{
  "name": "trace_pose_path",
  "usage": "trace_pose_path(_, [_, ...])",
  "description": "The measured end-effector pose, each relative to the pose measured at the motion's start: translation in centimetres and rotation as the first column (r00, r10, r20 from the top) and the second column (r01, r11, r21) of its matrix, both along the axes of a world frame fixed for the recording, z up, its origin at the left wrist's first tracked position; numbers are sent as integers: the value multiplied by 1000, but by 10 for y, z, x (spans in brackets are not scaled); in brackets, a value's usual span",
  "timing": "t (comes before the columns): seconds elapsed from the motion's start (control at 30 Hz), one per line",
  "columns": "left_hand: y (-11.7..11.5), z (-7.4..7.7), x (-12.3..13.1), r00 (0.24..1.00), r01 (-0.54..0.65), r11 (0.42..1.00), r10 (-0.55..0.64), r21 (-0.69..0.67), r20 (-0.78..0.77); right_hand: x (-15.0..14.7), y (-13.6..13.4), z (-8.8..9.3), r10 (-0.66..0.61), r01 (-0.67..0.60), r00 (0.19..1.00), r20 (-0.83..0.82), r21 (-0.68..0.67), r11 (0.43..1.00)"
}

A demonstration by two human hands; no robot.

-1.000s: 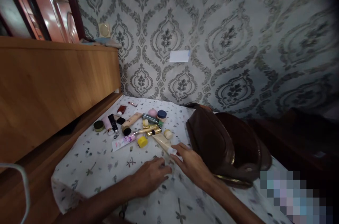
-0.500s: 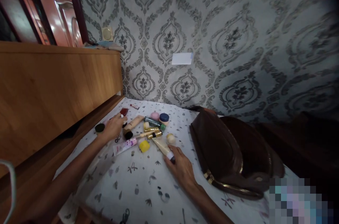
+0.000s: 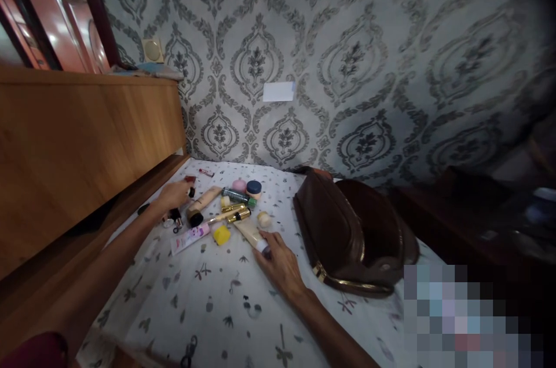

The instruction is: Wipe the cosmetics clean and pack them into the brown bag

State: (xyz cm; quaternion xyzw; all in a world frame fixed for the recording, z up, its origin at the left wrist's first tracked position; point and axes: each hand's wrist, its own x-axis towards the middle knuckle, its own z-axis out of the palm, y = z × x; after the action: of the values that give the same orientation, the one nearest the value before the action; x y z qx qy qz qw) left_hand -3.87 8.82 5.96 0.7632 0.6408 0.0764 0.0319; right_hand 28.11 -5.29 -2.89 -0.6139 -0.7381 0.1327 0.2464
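Observation:
My left hand (image 3: 172, 195) reaches into the far left of a group of cosmetics, its fingers drawn together on a small dark item that I cannot make out. A dark red flat piece (image 3: 190, 179) lies just beyond its fingertips. Beside that hand is a beige tube with a dark cap (image 3: 205, 199). My right hand (image 3: 280, 261) closes its thumb and fingers around the capped end of a cream-coloured tube (image 3: 248, 232), which lies on the sheet. Between the hands are a yellow sponge (image 3: 221, 234), a pink-and-white tube (image 3: 190, 238) and gold tubes (image 3: 238, 215).
An open brown leather bag (image 3: 330, 223) stands to the right on the patterned white sheet (image 3: 208, 298). Behind the gold tubes are a green bottle (image 3: 238, 196), a navy-lidded jar (image 3: 253, 188) and a pink item (image 3: 239, 184). A wooden cabinet (image 3: 87, 142) borders the left, a papered wall (image 3: 278, 26) the back.
The view has swung to the right, shifting everything leftward. My left hand has moved slightly farther toward the wall. My right hand stays at the cream-coloured tube.

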Motion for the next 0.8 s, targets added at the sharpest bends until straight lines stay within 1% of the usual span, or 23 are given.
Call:
trace_pose_path(0.07, [-4, 12, -3, 993, -5, 997, -4, 76, 121, 3, 2, -3, -17, 17, 1000, -8, 21, 1000])
trace_pose_path(0.13, [-13, 22, 0, 969, 10, 991, -42, 131, 245, 5, 3, -6, -57, 57, 998, -7, 43, 997])
trace_pose_path(0.2, [-29, 29, 9, 932, 48, 986, -101, 158, 347, 6, 3, -5, -88, 89, 996, -21, 66, 994])
trace_pose_path(0.27, [-50, 31, 27, 891, 111, 981, -169, 158, 421, 3, -2, 0, -66, 75, 994, -84, 103, 992])
trace_pose_path(0.3, [-63, 31, 37, 867, 151, 977, -204, 150, 454, 0, -6, 4, -19, 37, 990, -137, 127, 991])
trace_pose_path(0.33, [-76, 30, 49, 832, 217, 968, -252, 129, 494, -4, -11, 8, 53, -23, 979, -198, 149, 989])
trace_pose_path(0.4, [-103, 26, 72, 685, 399, 915, -344, 65, 642, -14, -21, 16, 218, -168, 918, -332, 174, 970])
trace_pose_path(0.43, [-115, 24, 83, 635, 466, 884, -357, 29, 686, -19, -26, 18, 273, -224, 875, -401, 165, 961])
trace_pose_path(0.47, [-125, 20, 93, 599, 527, 849, -356, -19, 717, -23, -29, 18, 299, -264, 832, -467, 142, 954])
trace_pose_path(0.53, [-141, 12, 107, 569, 569, 820, -336, -64, 751, -29, -33, 15, 299, -310, 746, -595, 87, 947])
trace_pose_path(0.57, [-145, 8, 111, 562, 571, 818, -323, -74, 762, -30, -34, 11, 287, -321, 701, -653, 71, 944])
trace_pose_path(0.6, [-148, 4, 113, 554, 557, 827, -308, -70, 773, -30, -34, 8, 274, -329, 656, -704, 61, 942])
trace_pose_path(0.67, [-150, -4, 112, 534, 489, 871, -253, -50, 807, -29, -33, 0, 244, -334, 588, -771, 43, 942])
trace_pose_path(0.73, [-152, -10, 109, 492, 374, 926, -149, -54, 858, -27, -32, -5, 209, -327, 577, -789, 11, 945])
trace_pose_path(0.8, [-155, -13, 107, 443, 250, 965, -45, -75, 895, -27, -32, -6, 188, -319, 595, -781, -15, 948])
